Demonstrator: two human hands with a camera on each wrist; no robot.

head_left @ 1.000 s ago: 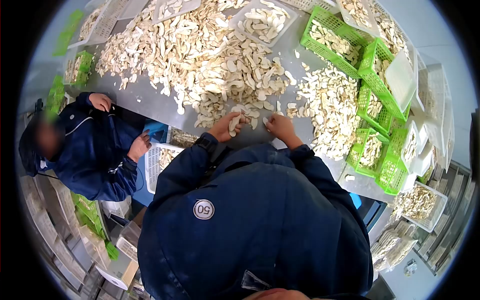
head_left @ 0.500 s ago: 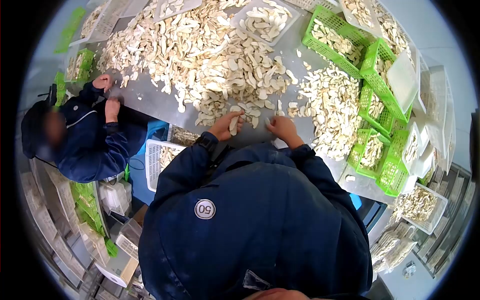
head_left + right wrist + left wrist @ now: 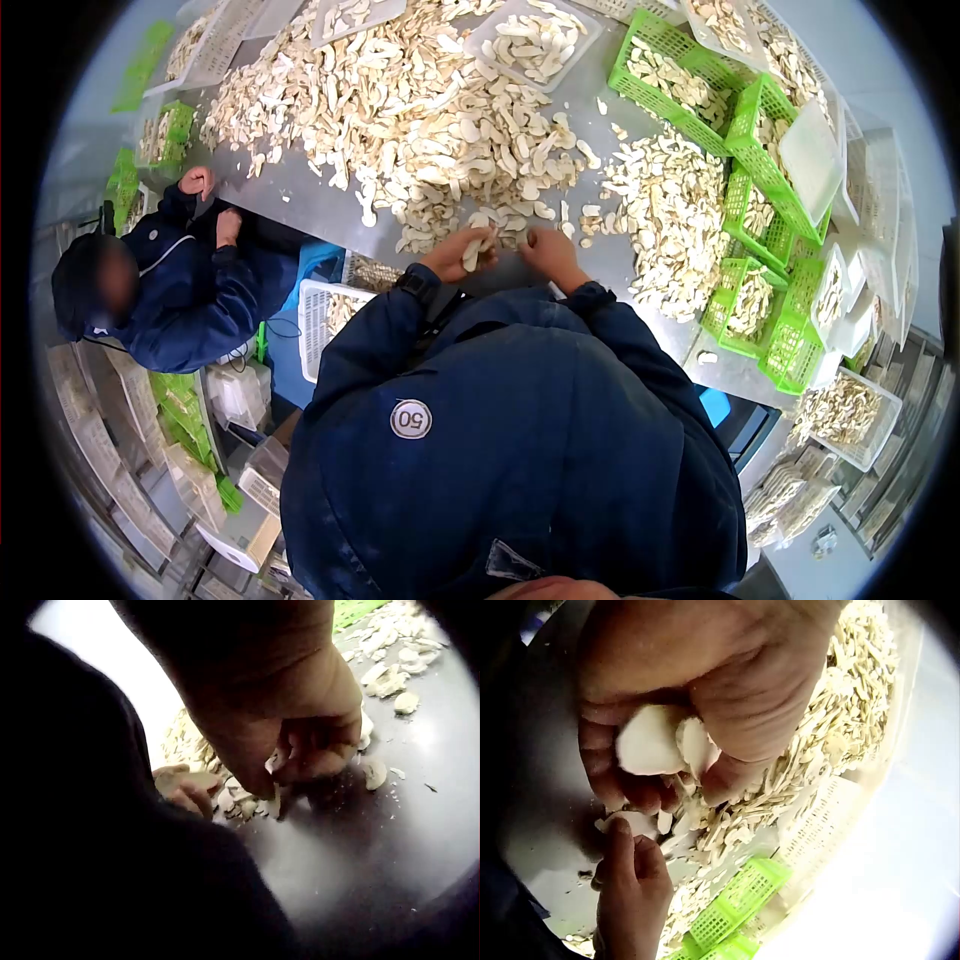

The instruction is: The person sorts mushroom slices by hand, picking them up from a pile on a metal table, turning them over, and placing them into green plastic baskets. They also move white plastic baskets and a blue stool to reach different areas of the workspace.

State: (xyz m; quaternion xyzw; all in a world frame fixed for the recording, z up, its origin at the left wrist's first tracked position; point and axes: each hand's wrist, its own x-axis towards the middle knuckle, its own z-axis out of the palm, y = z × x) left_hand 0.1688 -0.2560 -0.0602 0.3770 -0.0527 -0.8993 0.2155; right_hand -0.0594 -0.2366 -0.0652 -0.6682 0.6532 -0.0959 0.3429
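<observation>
My left hand point(image 3: 458, 254) curls round pale dried slices at the near edge of the metal table; in the left wrist view a wide slice point(image 3: 651, 741) and a smaller one point(image 3: 696, 744) lie between its palm and thumb. My right hand point(image 3: 552, 257), just to the right, has its fingers bent. In the left wrist view that hand point(image 3: 634, 896) pinches a thin slice point(image 3: 634, 823) between thumb and fingertips, and the right wrist view shows a slice point(image 3: 276, 801) at its fingertips. A large heap of slices point(image 3: 400, 110) lies beyond both hands.
Another slice pile point(image 3: 668, 215) lies to the right, beside green baskets point(image 3: 795, 335) holding slices. A clear tray point(image 3: 575, 62) stands behind the heap. At the left another person point(image 3: 190, 300) sits by the table, near a white basket point(image 3: 313, 325).
My right hand has shifted slightly left, closer to the left hand, which still grips slices. The other person's hands have moved up to the table edge.
</observation>
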